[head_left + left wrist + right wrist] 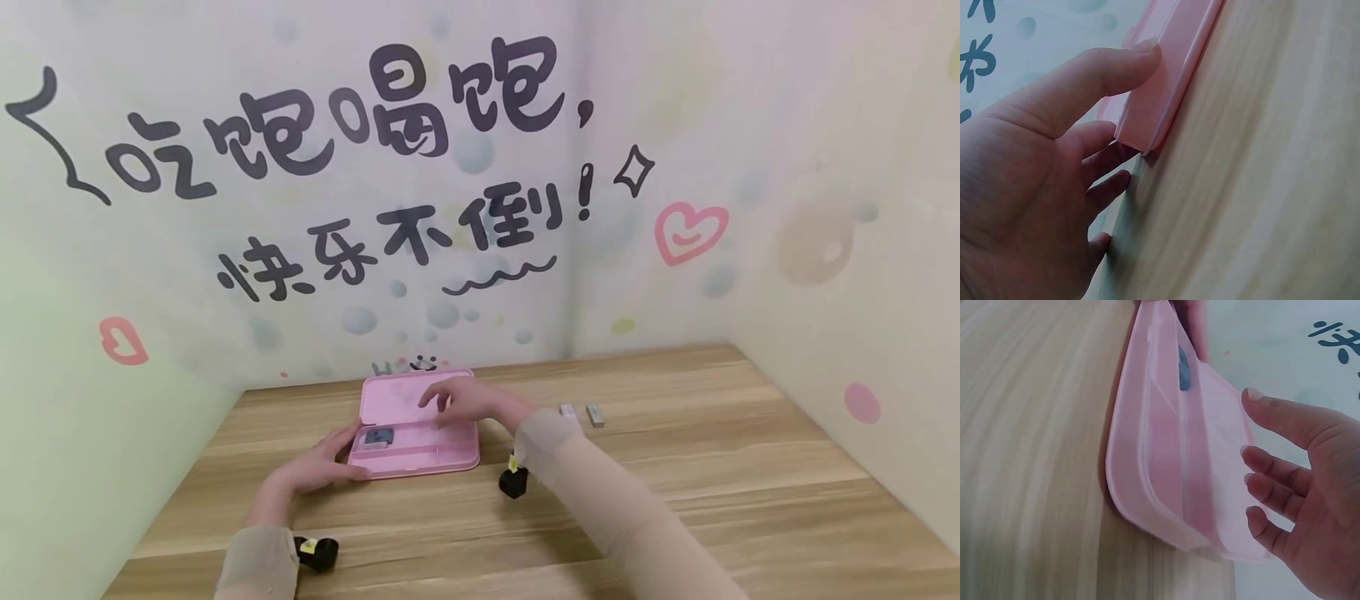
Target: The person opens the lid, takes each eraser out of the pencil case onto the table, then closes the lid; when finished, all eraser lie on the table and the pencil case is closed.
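A pink case (405, 462) lies with its lid raised against the back wall; its near side shows in the left wrist view (1163, 94). Inside, at the left, sit a dark grey item (380, 435) and a small pale piece beside it. My left hand (318, 468) grips the case's left end, thumb at the near corner and fingers round the side. Above the lid and the case's right part hovers my right hand (467, 400), fingers loosely bent and holding nothing; the right wrist view has this hand (1319, 494) beside the lid (1229, 462).
Two small blocks, one pale (567, 412) and one grey (595, 416), lie on the wooden table (675, 442) right of the case. A printed wall (480, 317) rises behind the table, with side walls left and right. Black wrist cameras hang beneath both wrists.
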